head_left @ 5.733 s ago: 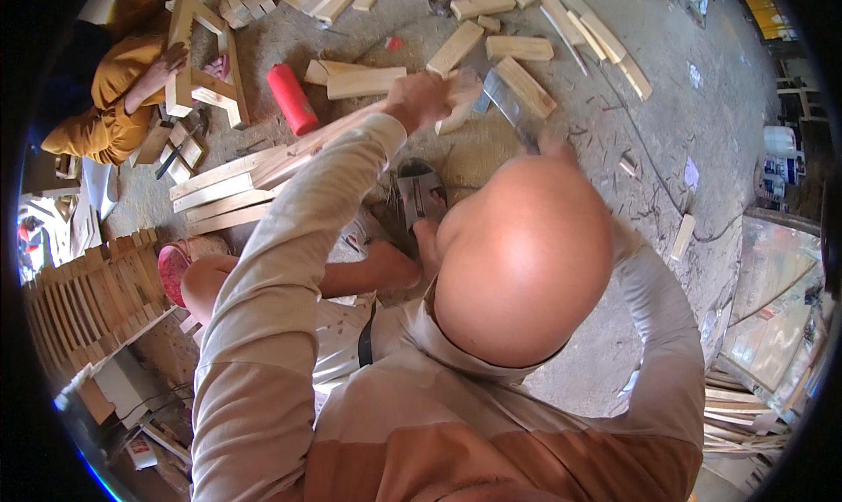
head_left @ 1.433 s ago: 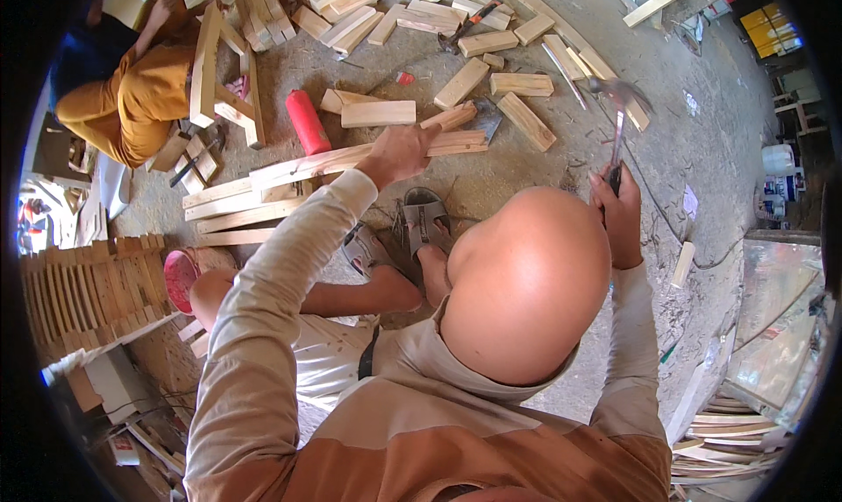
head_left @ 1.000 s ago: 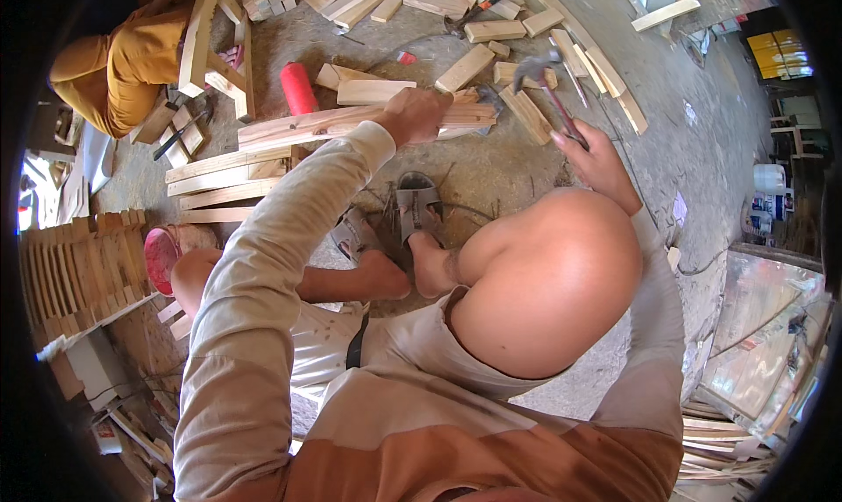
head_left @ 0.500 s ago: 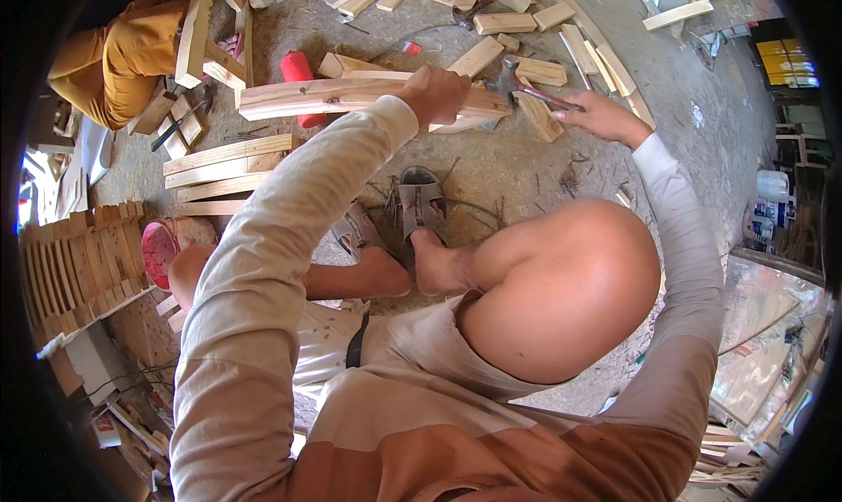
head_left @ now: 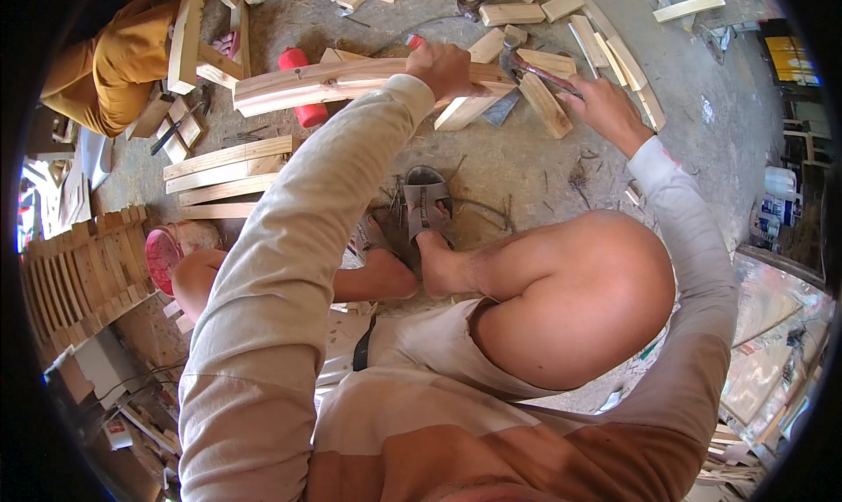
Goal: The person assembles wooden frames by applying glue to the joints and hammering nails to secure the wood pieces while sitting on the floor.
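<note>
My left hand (head_left: 441, 71) is closed around a long wooden board (head_left: 320, 85), with a knot in its side, held crosswise in front of me. In my right hand (head_left: 607, 112) is a hammer (head_left: 545, 77), gripped by its reddish handle. The dark hammer head is at the board's right end, over the loose pieces of wood; I cannot tell whether it touches the board. Behind the board lies a red cylindrical bottle (head_left: 310, 114), partly covered by it. A short wood block (head_left: 545, 106) rests under the hammer.
Loose wood pieces (head_left: 511, 14) and another hammer (head_left: 481, 0) lie at the far side. Stacked slats (head_left: 230, 170) sit on the left floor, near a pink-red bucket (head_left: 162, 258). A person in mustard trousers (head_left: 132, 64) is at the far left, beside a wooden frame (head_left: 186, 46).
My left hand and the board have shifted slightly farther away. The hammer head has risen a little in the picture along with my right hand. The whole view has also moved slightly.
</note>
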Available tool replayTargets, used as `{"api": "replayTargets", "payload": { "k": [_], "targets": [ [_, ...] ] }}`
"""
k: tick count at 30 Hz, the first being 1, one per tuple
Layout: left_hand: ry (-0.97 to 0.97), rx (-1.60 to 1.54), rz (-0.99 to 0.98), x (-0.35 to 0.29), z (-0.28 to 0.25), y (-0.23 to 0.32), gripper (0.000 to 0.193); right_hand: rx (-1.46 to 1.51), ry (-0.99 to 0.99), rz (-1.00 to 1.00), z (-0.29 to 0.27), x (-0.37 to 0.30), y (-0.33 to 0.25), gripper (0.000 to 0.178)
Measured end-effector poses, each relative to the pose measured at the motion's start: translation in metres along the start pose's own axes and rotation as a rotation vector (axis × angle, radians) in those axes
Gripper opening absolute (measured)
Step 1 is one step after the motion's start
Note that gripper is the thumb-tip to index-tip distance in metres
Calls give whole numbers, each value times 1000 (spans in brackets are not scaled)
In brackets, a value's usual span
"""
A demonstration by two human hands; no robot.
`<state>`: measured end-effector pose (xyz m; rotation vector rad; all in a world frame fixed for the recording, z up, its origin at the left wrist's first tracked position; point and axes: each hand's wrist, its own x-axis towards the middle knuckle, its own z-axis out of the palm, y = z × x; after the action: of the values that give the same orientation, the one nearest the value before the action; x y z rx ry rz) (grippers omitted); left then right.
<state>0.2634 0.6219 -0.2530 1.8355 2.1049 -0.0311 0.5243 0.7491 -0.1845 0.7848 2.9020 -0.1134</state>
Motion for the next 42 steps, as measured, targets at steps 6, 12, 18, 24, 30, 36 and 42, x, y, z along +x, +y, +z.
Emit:
{"api": "replayTargets", "payload": {
  "k": [6, 12, 18, 24, 30, 36, 42],
  "targets": [
    [14, -4, 11, 1, -3, -14, 83, 2, -1, 119, 9, -5, -25, 30],
    [-35, 32, 18, -14, 5, -18, 68, 1166, -108, 361, -4, -10, -41, 28],
    [90, 12, 0, -46, 30, -26, 65, 1411, 834, 18, -104, -46, -99, 21],
    [92, -1, -37, -57, 37, -17, 64, 1180, 990, -13, -139, -85, -107, 21],
    [129, 39, 75, -53, 36, -10, 61, 699, 633, 228, -14, -78, -118, 28],
    [121, 23, -10, -63, 41, -14, 61, 710, 408, 250, -19, -93, -97, 33],
    [150, 28, -31, -69, 42, -12, 60, 615, 875, -159, -192, -120, -96, 33]
  ]
}}
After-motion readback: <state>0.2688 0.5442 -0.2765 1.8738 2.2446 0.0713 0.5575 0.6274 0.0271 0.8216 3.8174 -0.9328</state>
